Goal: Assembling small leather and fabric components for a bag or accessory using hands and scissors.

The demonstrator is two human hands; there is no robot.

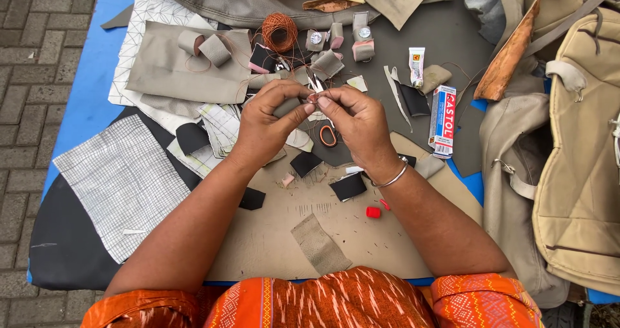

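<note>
Above the tan board (271,237), left hand (268,118) and right hand (358,124), fingertip grips pinching one small grey fabric piece (287,106)

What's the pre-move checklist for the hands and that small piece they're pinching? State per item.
1. Left hand pinching the small piece: ok.
2. Right hand fingertips meet it from the other side: ok.
3. Thread through the piece: cannot tell, too small.
4. Orange thread spool within view, beyond the hands: ok.
5. Scissors lying under the hands, untouched: ok.
6. Red cap loose on the tan board: ok.
</note>
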